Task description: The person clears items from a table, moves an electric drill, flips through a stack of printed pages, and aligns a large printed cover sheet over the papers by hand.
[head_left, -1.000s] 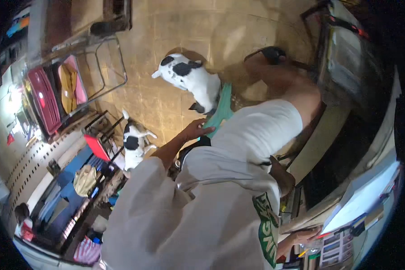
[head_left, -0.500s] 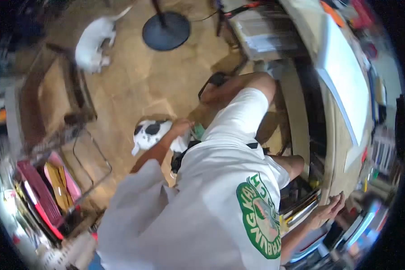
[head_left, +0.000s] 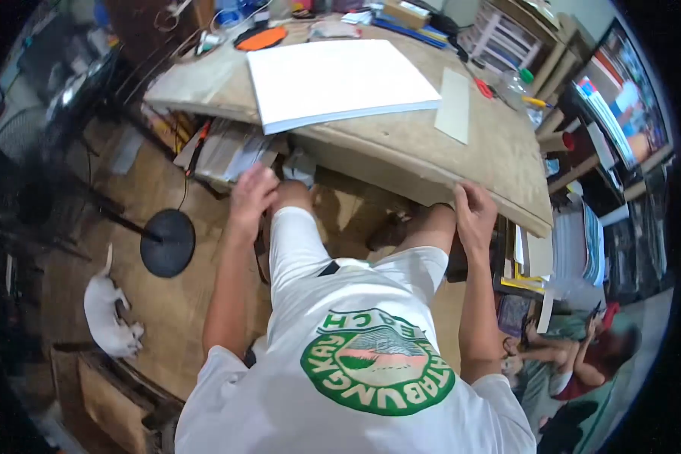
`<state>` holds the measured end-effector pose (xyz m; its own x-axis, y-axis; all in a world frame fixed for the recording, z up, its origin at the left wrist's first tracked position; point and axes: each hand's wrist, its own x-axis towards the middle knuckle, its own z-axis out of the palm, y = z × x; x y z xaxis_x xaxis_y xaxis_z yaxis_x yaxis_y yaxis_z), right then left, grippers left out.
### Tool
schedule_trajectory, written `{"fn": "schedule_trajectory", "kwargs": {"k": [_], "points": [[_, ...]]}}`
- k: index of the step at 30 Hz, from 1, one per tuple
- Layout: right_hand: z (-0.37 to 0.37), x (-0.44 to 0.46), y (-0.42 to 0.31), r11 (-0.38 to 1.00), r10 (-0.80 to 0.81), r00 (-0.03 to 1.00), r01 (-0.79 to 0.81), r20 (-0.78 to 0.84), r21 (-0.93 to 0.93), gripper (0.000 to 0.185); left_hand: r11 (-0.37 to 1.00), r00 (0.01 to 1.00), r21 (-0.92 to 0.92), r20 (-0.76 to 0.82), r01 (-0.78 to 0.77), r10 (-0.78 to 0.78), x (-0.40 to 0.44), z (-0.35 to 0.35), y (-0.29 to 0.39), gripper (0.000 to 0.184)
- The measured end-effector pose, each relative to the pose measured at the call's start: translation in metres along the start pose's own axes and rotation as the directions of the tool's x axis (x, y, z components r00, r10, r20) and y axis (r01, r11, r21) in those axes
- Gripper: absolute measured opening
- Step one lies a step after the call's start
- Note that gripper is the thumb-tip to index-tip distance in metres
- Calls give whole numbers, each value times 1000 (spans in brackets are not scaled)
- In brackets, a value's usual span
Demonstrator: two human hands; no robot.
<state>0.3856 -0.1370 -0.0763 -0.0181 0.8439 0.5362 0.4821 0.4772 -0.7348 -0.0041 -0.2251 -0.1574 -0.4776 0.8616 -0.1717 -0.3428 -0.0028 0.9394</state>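
Note:
My left hand (head_left: 253,194), blurred by motion, hovers beside my left knee, in front of the table. Its fingers look curled, but I cannot make out whether anything is in them. At the front edge of the wooden table (head_left: 401,144), above my right knee, my right hand (head_left: 475,216) is closed with bent fingers against the edge. A large thick white board or stack of sheets (head_left: 340,79) lies on the table ahead of me. Right of it lies a narrow pale strip (head_left: 453,106).
An orange and black item (head_left: 261,38) lies at the table's back left. Red-handled scissors (head_left: 483,88) and a clear bottle (head_left: 516,85) stand at the right. A fan base (head_left: 167,242) and a white dog (head_left: 112,314) are on the floor at left. Another person (head_left: 598,352) sits at lower right.
My view has swung from the floor to the table. My left hand has come up from beside a black-and-white spotted dog. My right hand's fingers, stretched out before, are now bent at the table edge.

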Motion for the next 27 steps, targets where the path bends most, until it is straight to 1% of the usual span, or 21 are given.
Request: {"fn": "schedule_trajectory", "kwargs": {"k": [2,3,5,6,8,10,11,12,14,15,16,17,18,19,20,21,22,24,25,26,27], "points": [[9,29,5,991,6,1000,-7,-11,-136,18,999,1000,-33,-10,-20,19,15,21,41,67],[15,47,10,993,2,1000,-4,-16,-116,18,996,998,-81,-47,-38,34,23,25,55,67],[26,84,22,911,-203,978,207,50,-358,29,996,1000,-93,-29,-12,10,52,23,57,67],[34,97,25,914,-211,976,215,50,-343,29,992,999,-119,2,35,-35,58,25,63,68],[49,119,33,800,-222,967,254,125,-543,40,996,998,-82,45,47,-44,65,27,71,65],[53,134,48,803,-177,970,240,166,-545,42,995,995,-69,81,66,-60,79,23,68,64],[52,138,58,800,-129,969,228,211,-555,44,994,996,-87,70,68,-62,84,23,68,57],[47,142,64,808,-93,968,209,232,-551,43,994,997,-91,39,66,-63,84,26,69,57],[34,148,73,810,-57,968,187,243,-555,39,1000,983,-2,-185,16,-16,79,28,74,54],[26,148,80,801,-46,974,170,223,-574,38,981,955,186,-279,-54,106,74,31,82,59],[18,146,84,799,-71,979,171,191,-577,35,980,945,193,-310,-42,101,71,30,87,59],[14,145,93,786,-123,977,204,176,-584,31,836,889,495,-237,-235,391,71,29,92,64],[16,144,91,793,-113,975,203,190,-574,31,566,786,731,-66,-381,614,71,30,98,69],[17,143,89,791,-118,978,198,173,-580,30,563,792,740,-69,-367,606,67,35,113,69],[16,142,87,785,-125,980,192,153,-589,29,330,785,817,219,-472,580,63,43,131,71],[17,141,86,781,-141,979,203,150,-590,27,90,735,804,485,-588,475,63,50,143,73],[16,141,90,783,-140,979,203,151,-588,27,89,736,805,484,-586,473,68,53,150,73],[14,138,98,858,-102,990,135,94,-495,27,-108,604,683,699,-722,383,77,52,158,64],[13,138,101,862,-104,989,142,104,-487,27,-108,613,692,691,-713,383,82,48,161,64],[10,138,102,866,-91,992,125,92,-484,26,201,783,788,478,-582,398,88,42,165,59],[10,139,103,869,-75,994,105,80,-484,26,492,911,778,247,-390,330,91,35,166,53]]}}
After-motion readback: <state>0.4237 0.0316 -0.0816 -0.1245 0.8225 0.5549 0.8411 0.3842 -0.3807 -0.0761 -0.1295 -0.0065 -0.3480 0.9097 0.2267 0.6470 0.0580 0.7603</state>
